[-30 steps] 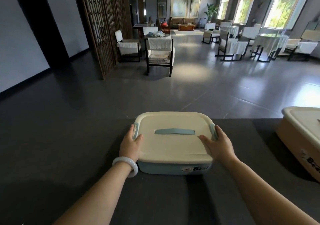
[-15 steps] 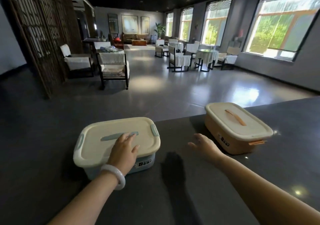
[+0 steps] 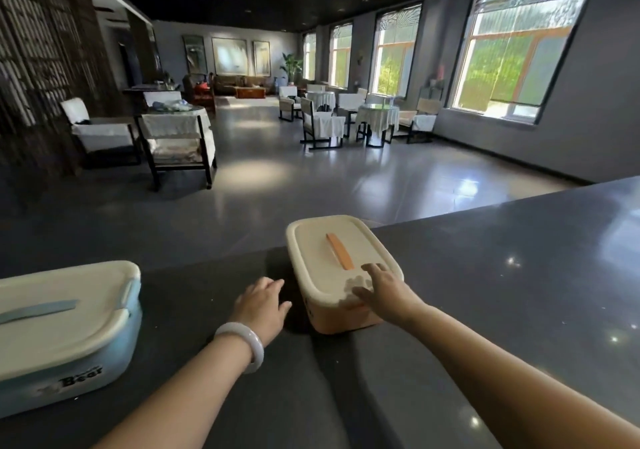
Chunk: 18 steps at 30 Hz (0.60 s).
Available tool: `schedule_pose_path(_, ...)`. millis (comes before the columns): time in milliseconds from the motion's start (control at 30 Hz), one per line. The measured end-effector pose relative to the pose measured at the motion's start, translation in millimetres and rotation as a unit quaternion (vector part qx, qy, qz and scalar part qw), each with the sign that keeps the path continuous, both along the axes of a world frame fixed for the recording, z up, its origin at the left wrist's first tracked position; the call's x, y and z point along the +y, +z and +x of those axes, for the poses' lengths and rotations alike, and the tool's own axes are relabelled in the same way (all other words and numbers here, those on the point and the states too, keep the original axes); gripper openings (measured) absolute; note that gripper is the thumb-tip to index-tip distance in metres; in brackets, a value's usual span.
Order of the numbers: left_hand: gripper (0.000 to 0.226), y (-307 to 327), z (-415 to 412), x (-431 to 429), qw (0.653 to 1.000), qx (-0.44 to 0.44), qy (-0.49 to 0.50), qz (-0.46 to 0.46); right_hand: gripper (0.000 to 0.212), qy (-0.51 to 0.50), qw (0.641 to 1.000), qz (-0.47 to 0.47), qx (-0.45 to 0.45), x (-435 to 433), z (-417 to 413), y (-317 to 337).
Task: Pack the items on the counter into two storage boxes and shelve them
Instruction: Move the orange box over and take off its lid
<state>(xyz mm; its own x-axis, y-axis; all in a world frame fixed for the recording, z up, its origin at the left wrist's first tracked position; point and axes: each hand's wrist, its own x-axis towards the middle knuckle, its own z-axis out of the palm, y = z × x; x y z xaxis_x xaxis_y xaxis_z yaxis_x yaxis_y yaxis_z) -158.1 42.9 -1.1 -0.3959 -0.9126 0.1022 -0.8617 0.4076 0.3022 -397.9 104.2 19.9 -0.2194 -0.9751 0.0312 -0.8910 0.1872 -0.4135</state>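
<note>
An orange storage box [image 3: 332, 320] with a cream lid and an orange handle strip stands closed on the dark counter [image 3: 485, 275] near its far edge. My right hand [image 3: 384, 291] lies on the near right corner of that lid with fingers spread. My left hand [image 3: 261, 305] hovers just left of the box, fingers loosely extended, holding nothing; a pale bangle sits on that wrist. A blue storage box [image 3: 69, 362] with a cream lid and blue handle stands closed at the far left of the counter.
Beyond the counter's far edge lies a grey tiled floor with covered chairs [image 3: 176, 144] and small tables [image 3: 377, 119]. A dark lattice screen [image 3: 41, 68] stands at the left. Large windows [image 3: 509, 57] line the right wall.
Both hands left the blue box. The view swung right, my right hand reached the orange box's lid, and my left hand moved off the blue lid toward the orange box.
</note>
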Motion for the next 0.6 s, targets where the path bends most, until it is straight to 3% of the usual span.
schedule_pose_path(133, 0.043, 2.2, -50.4, -11.8, 0.994, -0.11, 0.003, -0.016, 0.06, 0.016, 0.999, -0.001, 0.044, -12.5, -58.9, 4.2)
schedule_pose_path(300, 0.032, 7.1, -78.5, -45.0, 0.985, -0.166, 0.013, -0.04, 0.05, 0.042, 0.995, 0.002, 0.086, -43.3, -106.9, -3.1)
schedule_pose_path(467, 0.041, 6.2, -93.7, -84.8, 0.979, -0.189, 0.029, -0.07, 0.058, 0.077, 0.987, 0.012, 0.14, -86.8, -139.7, -17.5)
schedule_pose_path(600, 0.061, 3.2, -98.3, -111.0, 0.985, -0.157, 0.068, -0.003, 0.067, 0.069, 0.993, 0.029, 0.094, -123.8, -152.5, -26.8)
